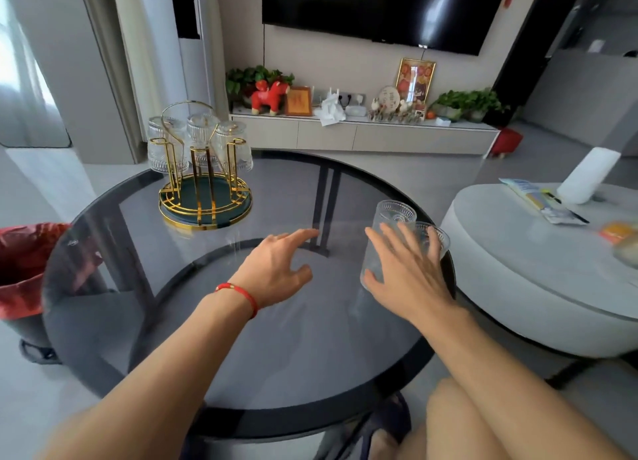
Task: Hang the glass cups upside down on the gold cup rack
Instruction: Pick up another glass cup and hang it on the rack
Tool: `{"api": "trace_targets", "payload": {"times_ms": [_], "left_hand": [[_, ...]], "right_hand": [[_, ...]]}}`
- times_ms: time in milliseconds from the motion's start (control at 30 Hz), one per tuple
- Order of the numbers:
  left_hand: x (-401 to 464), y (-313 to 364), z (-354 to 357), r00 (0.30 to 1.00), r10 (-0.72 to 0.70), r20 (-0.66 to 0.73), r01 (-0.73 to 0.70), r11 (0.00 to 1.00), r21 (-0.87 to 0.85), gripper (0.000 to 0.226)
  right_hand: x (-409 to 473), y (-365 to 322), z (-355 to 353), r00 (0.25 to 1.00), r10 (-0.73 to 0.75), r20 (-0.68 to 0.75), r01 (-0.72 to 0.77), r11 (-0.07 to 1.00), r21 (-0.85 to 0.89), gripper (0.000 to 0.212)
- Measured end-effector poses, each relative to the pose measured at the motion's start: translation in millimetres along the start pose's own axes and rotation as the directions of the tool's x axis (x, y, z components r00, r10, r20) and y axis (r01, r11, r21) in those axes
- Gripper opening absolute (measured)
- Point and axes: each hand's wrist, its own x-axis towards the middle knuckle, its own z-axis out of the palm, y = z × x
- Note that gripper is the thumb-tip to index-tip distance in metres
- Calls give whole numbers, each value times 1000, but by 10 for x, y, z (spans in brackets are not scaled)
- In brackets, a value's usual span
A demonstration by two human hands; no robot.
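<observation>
Sitting on round smoked-glass table [179, 321]: gold cup rack [205, 197] far left, two upright glass cups [395, 218] at right edge.

A home living room: wall-mounted television [379, 7], low media cabinet [362, 135].

Seeing both forearms bare, no sleeves showing. Left wrist wearing thin red cord bracelet [241, 295] with small gold bead. Hands bare, no rings showing. Bare knees showing at bottom right.
</observation>
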Motion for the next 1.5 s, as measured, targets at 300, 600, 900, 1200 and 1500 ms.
{"api": "trace_targets", "payload": {"times_ms": [300,600,900,1200,1500], "left_hand": [[-47,92,181,998,-2,70,2,1000,2,67],[73,229,420,994,-29,108,49,981,-186,90],[135,277,462,993,-115,33,118,914,-388,104],[164,-48,15,906,-422,-14,330,729,-599,81],[257,-306,-316,845,-531,-61,177,387,-905,73]], "right_hand": [[6,94,-60,989,-142,32,132,967,216,73],[-8,-33,-38,977,-212,-13,202,913,355,77],[-34,-305,-198,949,-313,-41,257,693,674,68],[93,-416,-79,992,88,94,-121,383,916,30],[743,-1226,-83,825,-114,554,-525,-519,674,49]]}}
